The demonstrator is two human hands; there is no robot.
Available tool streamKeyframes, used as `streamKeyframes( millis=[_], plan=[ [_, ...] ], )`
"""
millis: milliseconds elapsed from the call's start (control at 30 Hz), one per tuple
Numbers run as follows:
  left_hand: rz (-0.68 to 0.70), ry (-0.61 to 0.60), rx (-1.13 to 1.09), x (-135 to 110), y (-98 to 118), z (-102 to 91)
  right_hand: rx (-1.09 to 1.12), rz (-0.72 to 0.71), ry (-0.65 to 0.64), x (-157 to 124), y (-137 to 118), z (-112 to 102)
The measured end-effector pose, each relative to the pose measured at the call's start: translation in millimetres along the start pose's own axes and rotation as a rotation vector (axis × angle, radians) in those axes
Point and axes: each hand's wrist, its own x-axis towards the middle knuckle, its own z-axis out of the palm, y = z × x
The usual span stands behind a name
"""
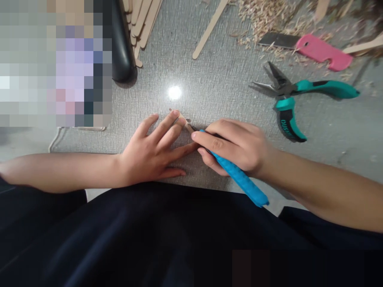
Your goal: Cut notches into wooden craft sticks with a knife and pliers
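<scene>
My left hand (155, 147) lies on the table with its fingers spread. Its fingertips press a small pale wooden stick (188, 126) flat against the surface; much of the stick is hidden under the fingers. Wrapped in my right hand (236, 145) is what looks like a craft knife (239, 175) with a blue handle, held like a pen. Its dark tip meets the stick close to my left fingers, and the handle slants down toward my lap. Both hands nearly touch at the tip.
Green-handled pliers (284, 89) lie opened on the right. Above them are a pink-handled blade (321, 52) and a heap of wood shavings (269, 18). One craft stick (209, 32), a bundle of craft sticks (143, 22) and a black rounded object (123, 48) lie farther back. The upper left is pixelated.
</scene>
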Motion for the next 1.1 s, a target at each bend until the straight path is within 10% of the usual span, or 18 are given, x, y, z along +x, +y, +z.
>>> streamKeyframes(
  millis=[1100],
  plan=[
    [0.012,0.01,0.089,2,4,-0.1,-0.023,0.034,-0.056,-1,-5,-4]
  ],
)
